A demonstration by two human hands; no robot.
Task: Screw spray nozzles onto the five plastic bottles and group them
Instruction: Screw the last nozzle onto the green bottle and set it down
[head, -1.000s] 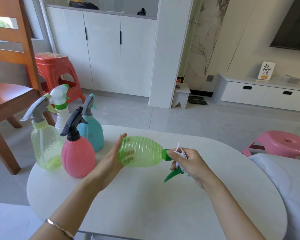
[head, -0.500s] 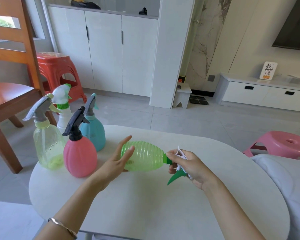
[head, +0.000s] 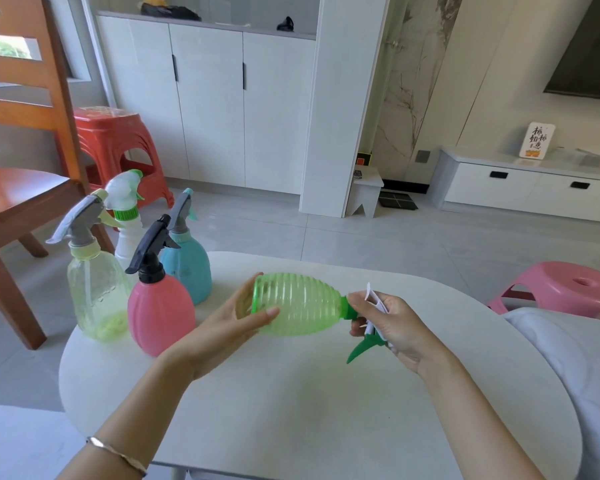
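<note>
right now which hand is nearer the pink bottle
Left. The left hand holds the base of the green bottle, just right of the pink bottle. The right hand grips the spray nozzle at the green bottle's neck, farther right.

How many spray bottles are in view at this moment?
5. Four stand grouped at the table's left: yellow bottle, white bottle, pink bottle, blue bottle. The green bottle is held sideways: left hand at its base, right hand gripping its nozzle.
</note>
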